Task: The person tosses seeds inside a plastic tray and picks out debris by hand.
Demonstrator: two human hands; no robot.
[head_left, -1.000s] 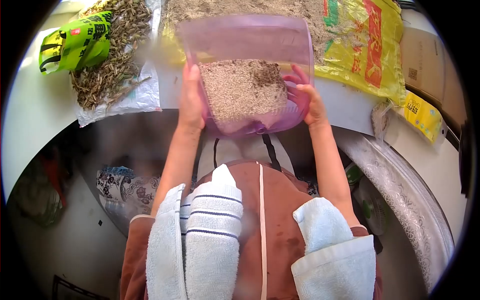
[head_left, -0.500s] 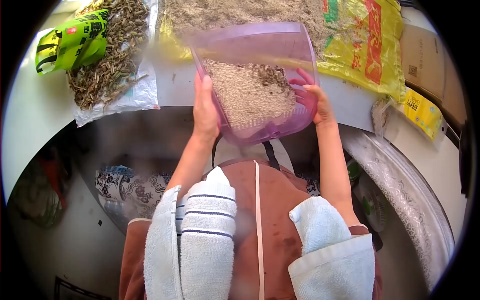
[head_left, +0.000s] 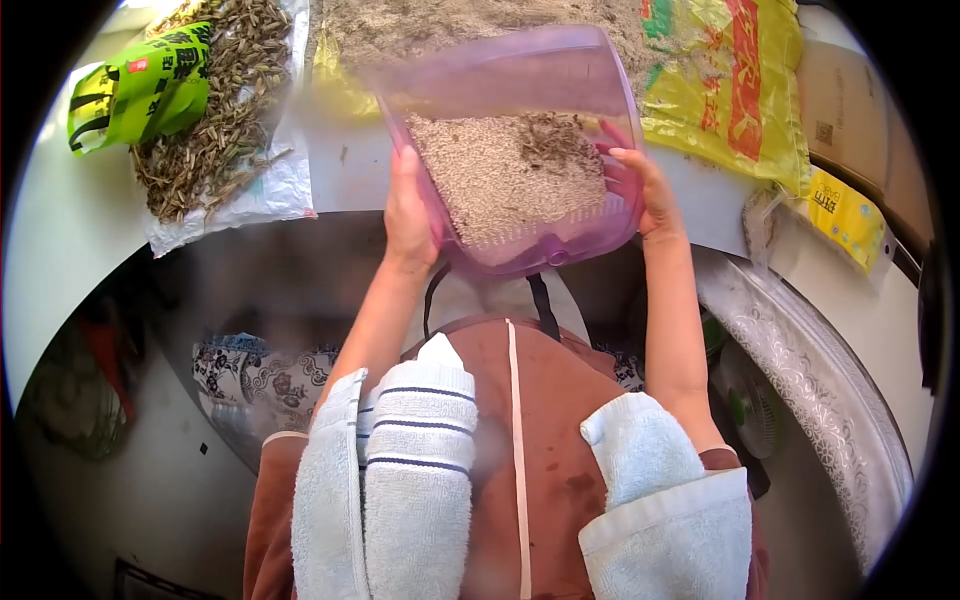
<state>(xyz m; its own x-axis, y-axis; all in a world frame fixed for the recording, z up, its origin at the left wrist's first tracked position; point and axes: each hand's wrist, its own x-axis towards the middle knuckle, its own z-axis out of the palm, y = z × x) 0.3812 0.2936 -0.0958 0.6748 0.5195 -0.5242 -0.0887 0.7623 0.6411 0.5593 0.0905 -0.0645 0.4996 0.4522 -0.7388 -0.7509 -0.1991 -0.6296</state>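
Note:
A see-through purple plastic scoop-shaped container is held up between my two hands, over the table's near edge. Pale small grains lie spread inside it, with darker bits gathered at their far right part. My left hand grips the container's left side wall. Around its right wall, my right hand is closed, with the fingers showing through the purple plastic and the thumb near the rim.
Beyond the container, more grains lie on a yellow printed sack. Dry brown pods or husks lie at left on a white sack, beside a green bag. A cardboard box and a yellow packet are at right.
The container has moved slightly up and right with both hands on it. The grains inside have shifted and spread further toward the right, and the dark bits have spread a little.

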